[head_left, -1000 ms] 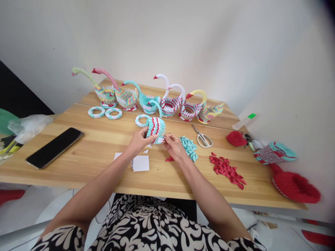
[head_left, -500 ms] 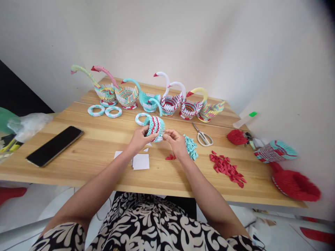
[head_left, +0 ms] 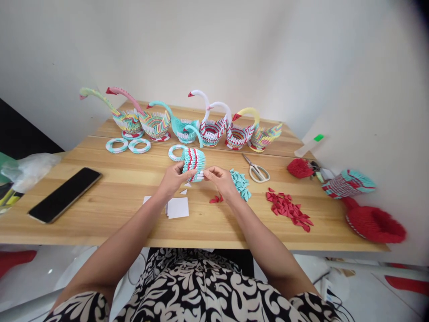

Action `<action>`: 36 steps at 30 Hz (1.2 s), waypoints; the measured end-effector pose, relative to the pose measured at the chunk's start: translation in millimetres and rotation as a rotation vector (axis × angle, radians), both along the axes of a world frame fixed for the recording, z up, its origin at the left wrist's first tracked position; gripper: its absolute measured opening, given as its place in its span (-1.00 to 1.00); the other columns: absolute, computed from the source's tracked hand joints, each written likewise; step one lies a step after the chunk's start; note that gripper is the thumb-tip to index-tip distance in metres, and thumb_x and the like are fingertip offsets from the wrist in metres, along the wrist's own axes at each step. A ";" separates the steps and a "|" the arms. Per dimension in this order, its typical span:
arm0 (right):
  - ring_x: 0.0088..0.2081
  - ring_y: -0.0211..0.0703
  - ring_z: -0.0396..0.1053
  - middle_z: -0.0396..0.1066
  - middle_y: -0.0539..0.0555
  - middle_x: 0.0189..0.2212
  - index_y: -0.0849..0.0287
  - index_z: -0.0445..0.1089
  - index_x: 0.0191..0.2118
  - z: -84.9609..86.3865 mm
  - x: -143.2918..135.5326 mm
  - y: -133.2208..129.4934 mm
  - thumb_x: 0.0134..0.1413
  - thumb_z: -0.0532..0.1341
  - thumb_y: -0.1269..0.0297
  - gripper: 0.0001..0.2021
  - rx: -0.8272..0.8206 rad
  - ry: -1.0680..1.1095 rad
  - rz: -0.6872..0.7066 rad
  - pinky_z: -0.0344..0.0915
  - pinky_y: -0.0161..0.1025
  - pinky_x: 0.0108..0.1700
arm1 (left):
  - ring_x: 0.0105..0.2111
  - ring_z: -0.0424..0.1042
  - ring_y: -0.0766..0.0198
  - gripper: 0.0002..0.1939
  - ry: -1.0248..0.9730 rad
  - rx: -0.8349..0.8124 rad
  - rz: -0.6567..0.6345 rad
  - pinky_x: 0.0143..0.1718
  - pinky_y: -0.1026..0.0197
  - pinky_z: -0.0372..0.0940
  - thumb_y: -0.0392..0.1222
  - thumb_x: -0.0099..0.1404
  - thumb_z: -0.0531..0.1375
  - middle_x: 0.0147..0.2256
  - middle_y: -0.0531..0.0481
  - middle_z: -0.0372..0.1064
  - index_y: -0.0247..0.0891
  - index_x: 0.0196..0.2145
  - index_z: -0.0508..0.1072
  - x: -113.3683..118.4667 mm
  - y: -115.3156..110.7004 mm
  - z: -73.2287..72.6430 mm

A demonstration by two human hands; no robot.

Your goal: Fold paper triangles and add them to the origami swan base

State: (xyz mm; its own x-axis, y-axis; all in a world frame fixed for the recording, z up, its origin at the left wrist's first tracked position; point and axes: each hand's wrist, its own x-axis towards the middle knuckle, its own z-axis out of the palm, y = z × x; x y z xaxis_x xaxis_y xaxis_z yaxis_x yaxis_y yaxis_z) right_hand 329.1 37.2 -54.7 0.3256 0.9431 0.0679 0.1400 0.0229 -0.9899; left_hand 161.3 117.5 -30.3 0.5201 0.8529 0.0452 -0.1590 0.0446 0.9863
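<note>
A round body of folded paper pieces (head_left: 194, 163), turquoise with red and white bands, is held up over the middle of the table. My left hand (head_left: 174, 179) grips its left and lower side, thumb across the front. At its right edge my right hand (head_left: 219, 180) has thumb and forefinger pinched together; anything between them is too small to make out. Below the hands lie white paper sheets (head_left: 178, 208) and a few red pieces (head_left: 216, 199). Turquoise triangles (head_left: 240, 184) are heaped just right of my right hand.
Paper swans (head_left: 156, 124) line the back of the wooden table (head_left: 127, 228). Paper rings (head_left: 140, 146) and a phone (head_left: 65, 194) lie left. Scissors (head_left: 257, 171), red triangles (head_left: 290, 209), a glue bottle (head_left: 309, 146) and a red paper basket (head_left: 375, 223) are on the right.
The camera view has shifted slightly, so most table items appear a little further left. Both hands stay at the paper body, with nearly the same hold.
</note>
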 end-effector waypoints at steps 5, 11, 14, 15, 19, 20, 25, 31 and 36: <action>-0.38 -0.21 0.33 0.42 -0.03 -0.47 0.15 0.45 -0.41 -3.4 -1.6 1.5 0.02 0.30 -0.04 -0.68 0.019 -0.039 0.006 0.31 -0.25 -0.25 | -0.47 0.25 0.32 -0.65 0.026 0.020 0.002 -0.41 0.26 0.20 0.00 -0.09 0.42 -0.50 0.06 0.36 -0.30 -0.46 0.47 0.4 1.9 -4.6; -0.40 -0.25 0.30 0.41 -0.03 -0.47 0.19 0.40 -0.41 -0.4 -12.1 -1.2 0.08 0.27 -0.01 -0.68 0.106 -0.129 -0.031 0.21 -0.29 -0.29 | -0.49 0.25 0.32 -0.67 0.034 0.052 -0.004 -0.41 0.26 0.18 -0.02 -0.06 0.42 -0.51 0.07 0.36 -0.29 -0.46 0.47 1.2 2.3 -7.5; -0.37 -0.23 0.34 0.44 -0.01 -0.44 0.19 0.42 -0.38 2.0 -13.0 -1.2 0.13 0.23 -0.03 -0.66 0.134 -0.113 -0.033 0.25 -0.29 -0.25 | -0.48 0.29 0.31 -0.66 0.005 0.021 0.004 -0.39 0.25 0.21 -0.03 -0.09 0.44 -0.50 0.07 0.39 -0.30 -0.45 0.49 1.5 3.7 -7.5; -0.34 -0.22 0.36 0.45 0.01 -0.41 0.19 0.43 -0.35 1.8 -11.4 -0.5 0.16 0.19 -0.05 -0.64 0.146 -0.094 -0.031 0.27 -0.28 -0.23 | -0.46 0.31 0.30 -0.65 -0.012 0.006 0.012 -0.36 0.24 0.23 -0.03 -0.10 0.45 -0.48 0.06 0.41 -0.30 -0.43 0.50 1.2 4.9 -7.5; -0.24 -0.17 0.41 0.50 0.06 -0.30 0.18 0.47 -0.19 -5.2 0.4 4.0 0.25 0.08 -0.07 -0.59 0.142 -0.115 -0.047 0.31 -0.25 -0.15 | -0.33 0.45 0.21 -0.62 -0.162 -0.047 0.088 -0.19 0.19 0.31 -0.02 -0.06 0.45 -0.36 0.00 0.51 -0.29 -0.32 0.54 -3.4 13.6 -5.7; -0.24 -0.16 0.41 0.51 0.06 -0.29 0.17 0.48 -0.19 -8.0 2.6 5.0 0.24 0.11 -0.04 -0.62 0.122 -0.180 -0.037 0.31 -0.24 -0.15 | -0.30 0.47 0.19 -0.60 -0.210 -0.059 0.110 -0.15 0.17 0.32 -0.03 -0.06 0.45 -0.33 -0.01 0.52 -0.29 -0.30 0.53 -5.0 16.2 -5.0; -0.12 -0.12 0.44 0.52 0.09 -0.09 0.13 0.49 -0.07 -15.3 -1.5 7.7 0.23 0.15 0.31 -0.77 0.031 -0.607 0.172 0.28 -0.20 -0.06 | -0.19 0.51 0.10 -0.56 -0.307 -0.065 0.161 -0.08 0.10 0.35 -0.03 -0.07 0.46 -0.27 -0.08 0.55 -0.31 -0.27 0.51 -9.9 25.0 -2.1; -0.05 -0.04 0.42 0.47 0.16 -0.04 0.14 0.45 0.03 -1.4 -22.0 10.9 0.28 0.16 0.19 -0.72 -0.072 -0.973 0.307 0.25 -0.23 -0.12 | -0.12 0.51 0.05 -0.53 -0.324 -0.071 0.142 -0.06 0.09 0.36 0.00 -0.07 0.46 -0.25 -0.10 0.55 -0.31 -0.25 0.50 -9.9 23.7 0.0; -0.10 0.00 0.40 0.45 0.24 -0.13 0.21 0.46 -0.05 1.4 -41.2 16.6 0.33 0.07 0.28 -0.74 -0.149 -1.250 0.350 0.21 -0.23 -0.21 | -0.17 0.52 0.08 -0.54 -0.334 -0.111 0.134 -0.09 0.11 0.37 -0.03 -0.07 0.47 -0.27 -0.07 0.56 -0.31 -0.25 0.51 -8.7 20.8 0.0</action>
